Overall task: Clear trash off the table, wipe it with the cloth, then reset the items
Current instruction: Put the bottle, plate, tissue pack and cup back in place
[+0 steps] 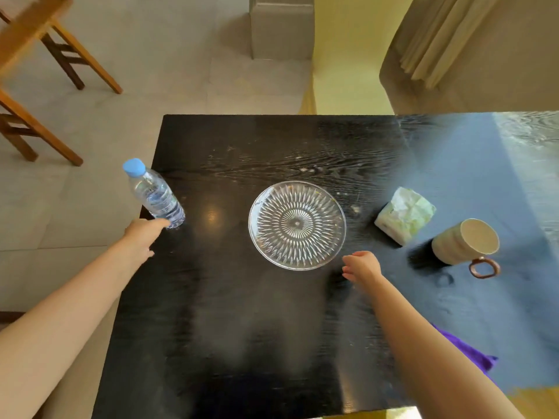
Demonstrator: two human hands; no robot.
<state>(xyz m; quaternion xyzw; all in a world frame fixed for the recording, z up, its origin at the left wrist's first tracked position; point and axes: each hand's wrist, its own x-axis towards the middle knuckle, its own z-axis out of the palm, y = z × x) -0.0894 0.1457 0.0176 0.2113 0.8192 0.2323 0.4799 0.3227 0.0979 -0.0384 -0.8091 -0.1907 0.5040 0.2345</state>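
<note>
On the black table (230, 328) a cut-glass plate (297, 225) sits in the middle. A clear water bottle (154, 193) with a blue cap stands at the left edge. My left hand (142, 237) is at its base, fingertips touching or nearly touching it, holding nothing. My right hand (361, 266) hovers just beside the plate's near right rim, fingers loosely apart and empty. A green-and-white tissue pack (405, 215) lies to the right of the plate. A beige mug (464, 241) with a brown handle stands beyond it. The purple cloth (472, 356) shows partly behind my right forearm.
Small crumbs and smears dot the tabletop behind and right of the plate. Wooden chairs (36, 71) stand on the tiled floor at the far left. A curtain (453, 46) and a yellow wall are behind the table's far edge.
</note>
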